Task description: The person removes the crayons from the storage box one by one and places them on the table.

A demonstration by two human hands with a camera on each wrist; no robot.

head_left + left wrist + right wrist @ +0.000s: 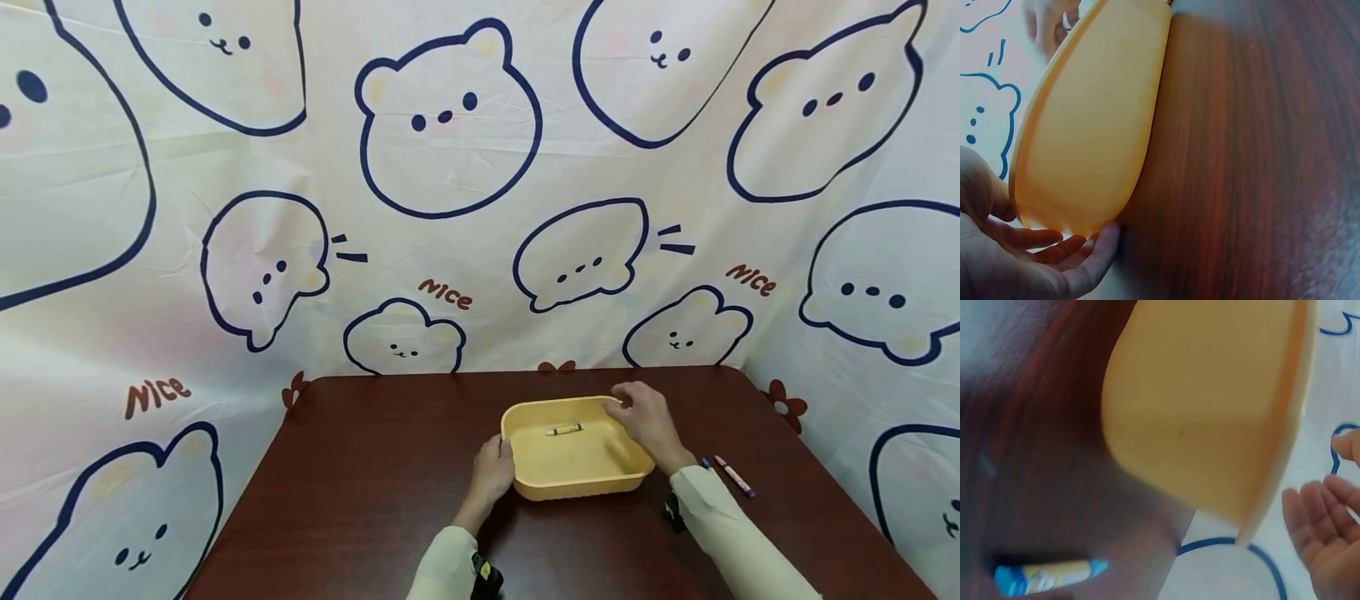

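Observation:
A shallow yellow plastic basket (543, 488) with rounded corners sits on the table. My left hand (492, 469) grips its left end, the thumb by the rim and the fingers curved against the outer wall in the left wrist view. Inside the basket lies one short crayon (564, 430) with a pale wrapper and dark bands. Above the far right corner of the basket is my right hand (647, 423). In the right wrist view its fingers (1313, 515) bend loosely, apart from the rim, and nothing shows between them.
Right of the basket, a crayon (735, 477) with a pink tip and purple end lies on the dark wooden table (375, 475). Beside it a blue crayon (1050, 578) is partly covered by the right sleeve in the head view. A patterned cloth (450, 250) surrounds the table.

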